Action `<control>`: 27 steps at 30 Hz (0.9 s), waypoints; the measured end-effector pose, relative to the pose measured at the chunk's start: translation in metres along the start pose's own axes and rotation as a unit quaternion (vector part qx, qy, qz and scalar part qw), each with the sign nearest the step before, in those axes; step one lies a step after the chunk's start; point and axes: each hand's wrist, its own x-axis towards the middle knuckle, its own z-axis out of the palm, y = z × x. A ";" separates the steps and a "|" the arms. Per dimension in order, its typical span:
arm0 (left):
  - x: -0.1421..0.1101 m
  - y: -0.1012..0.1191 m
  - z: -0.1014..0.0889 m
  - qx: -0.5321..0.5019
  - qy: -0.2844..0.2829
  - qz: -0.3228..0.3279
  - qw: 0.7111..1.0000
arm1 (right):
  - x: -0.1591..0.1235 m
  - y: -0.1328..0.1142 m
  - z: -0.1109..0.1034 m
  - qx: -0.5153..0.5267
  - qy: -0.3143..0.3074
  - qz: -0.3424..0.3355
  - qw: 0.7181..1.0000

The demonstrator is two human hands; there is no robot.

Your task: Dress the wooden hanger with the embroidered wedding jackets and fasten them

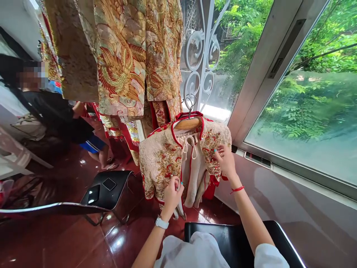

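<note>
An embroidered cream jacket (158, 158) with red trim and gold beading hangs on a wooden hanger (188, 123). Its front is parted, showing pale trousers (193, 175) with a drawstring bow (191, 143) inside. Low on the jacket's left front edge, my left hand (173, 191) has its thumb and fingers closed on the cloth. My right hand (226, 160) is at the beaded chest on the other side, fingers loosely curled with the thumb apart; whether it touches the beading is hard to tell.
Long gold embroidered garments (119, 56) hang above and behind. A window (306, 104) and a white scrolled grille (199, 52) are on the right. A black chair (111, 186) holds a phone (109, 184); another black chair (220, 238) stands close below. A person (50, 108) is at left.
</note>
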 end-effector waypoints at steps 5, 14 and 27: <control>0.089 0.061 -0.058 0.062 0.218 0.041 0.973 | 0.025 -0.040 0.014 -0.103 0.115 -0.070 0.986; 0.123 0.077 -0.081 0.108 0.133 0.055 0.984 | 0.030 -0.054 0.028 -0.148 0.001 -0.081 0.986; 0.127 0.085 -0.049 -0.113 0.048 0.092 0.988 | 0.007 -0.053 0.034 -0.011 -0.103 -0.158 0.982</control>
